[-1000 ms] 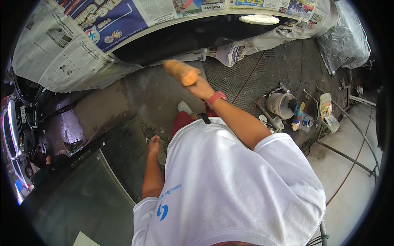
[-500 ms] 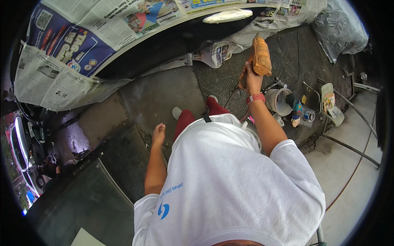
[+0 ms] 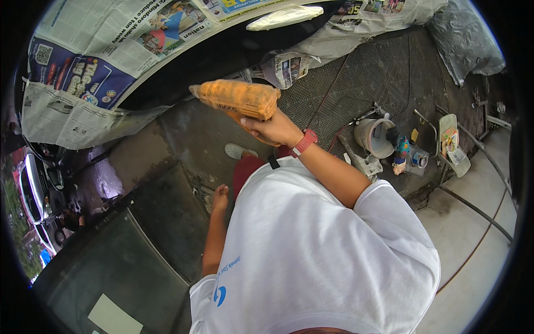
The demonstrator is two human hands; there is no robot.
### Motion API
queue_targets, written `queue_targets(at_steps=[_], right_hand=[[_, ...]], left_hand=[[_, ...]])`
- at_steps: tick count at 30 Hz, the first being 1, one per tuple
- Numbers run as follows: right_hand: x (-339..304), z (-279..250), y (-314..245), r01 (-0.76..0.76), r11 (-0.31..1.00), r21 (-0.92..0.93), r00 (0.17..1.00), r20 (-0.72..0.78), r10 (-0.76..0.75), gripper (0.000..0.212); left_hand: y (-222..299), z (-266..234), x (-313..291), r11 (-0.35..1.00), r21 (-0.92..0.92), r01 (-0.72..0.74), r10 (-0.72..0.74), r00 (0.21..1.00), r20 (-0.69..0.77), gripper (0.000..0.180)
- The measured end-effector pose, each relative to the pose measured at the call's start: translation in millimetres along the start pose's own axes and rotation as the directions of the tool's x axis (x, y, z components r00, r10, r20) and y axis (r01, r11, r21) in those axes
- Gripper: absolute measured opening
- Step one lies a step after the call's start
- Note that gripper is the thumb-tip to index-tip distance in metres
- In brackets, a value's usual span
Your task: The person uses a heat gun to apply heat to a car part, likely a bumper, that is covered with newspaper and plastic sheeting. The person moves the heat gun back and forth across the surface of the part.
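Note:
My right hand [image 3: 272, 129] is wrapped round the handle of an orange heat gun [image 3: 236, 99] with a dusty, stained body. Its narrow nozzle points left, in front of a glossy black car panel [image 3: 161, 83]. A red watch sits on my right wrist. Low by my left thigh, my left hand [image 3: 221, 197] hangs with the fingers curled in, and nothing shows in it. Newspaper sheets [image 3: 105, 61] cover the panel's upper part, and a white oval piece [image 3: 285, 18] is on the black surface.
To the right stand a white bucket [image 3: 374, 138], small bottles [image 3: 401, 147] and a chair [image 3: 453, 146] with papers on it. A grey plastic-wrapped bundle [image 3: 467, 42] is at the far right. A dark glass-like panel [image 3: 117, 267] lies at lower left. Ridged matting [image 3: 334, 83] covers part of the floor.
My right hand has swung left with the heat gun, whose nozzle has turned from pointing away to pointing left. My left hand has dropped slightly nearer my body.

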State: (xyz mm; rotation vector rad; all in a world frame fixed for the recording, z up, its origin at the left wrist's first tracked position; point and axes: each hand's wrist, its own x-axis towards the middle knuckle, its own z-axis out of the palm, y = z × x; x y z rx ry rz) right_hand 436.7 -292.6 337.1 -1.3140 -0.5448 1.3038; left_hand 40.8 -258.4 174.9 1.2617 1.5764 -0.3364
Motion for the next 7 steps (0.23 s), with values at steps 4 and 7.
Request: queue_targets(at_steps=[4, 7], right_hand=[[-4, -31, -10, 0.056, 0.997, 0.044, 0.977, -0.207, -0.046, 0.032], [-3, -82, -6, 0.176, 0.973, 0.151, 0.949, -0.290, -0.127, 0.040]], left_hand=[[-29, 10, 2, 0.999, -0.033, 0.001, -0.001, 1.000, -0.008, 0.051], [-37, 18, 3, 0.997, -0.067, 0.038, -0.036, 0.999, 0.032, 0.054]])
